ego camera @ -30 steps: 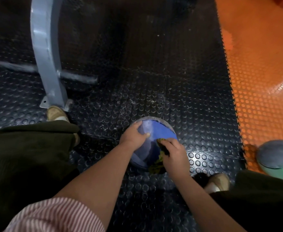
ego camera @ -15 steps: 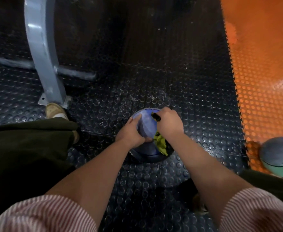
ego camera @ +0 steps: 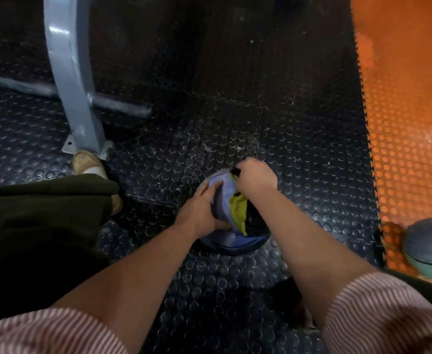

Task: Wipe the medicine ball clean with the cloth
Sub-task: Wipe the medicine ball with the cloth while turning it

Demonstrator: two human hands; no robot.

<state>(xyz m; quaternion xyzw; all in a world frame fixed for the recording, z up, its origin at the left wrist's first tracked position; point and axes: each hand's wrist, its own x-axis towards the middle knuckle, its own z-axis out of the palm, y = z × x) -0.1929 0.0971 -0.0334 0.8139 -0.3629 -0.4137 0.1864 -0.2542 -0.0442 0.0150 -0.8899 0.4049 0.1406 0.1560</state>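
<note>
Down on the black studded mat (ego camera: 158,162), the blue ball (ego camera: 224,198) sits in front of the person. The left hand (ego camera: 199,210) lies against the ball's left side, with the fingers nearly straight and spread over the surface and the thumb stretched along its lower part. The right hand (ego camera: 255,177) is curled into a fist at the ball's far top, clamped round a yellow-green cloth (ego camera: 238,213). The cloth's loose end hangs down over the ball's near face. A second ball (ego camera: 429,246) rests well apart at the orange mat's (ego camera: 401,123) edge, on the right. A grey post (ego camera: 74,85) stands on the left, with a shoe (ego camera: 87,162) just beside its foot.
</note>
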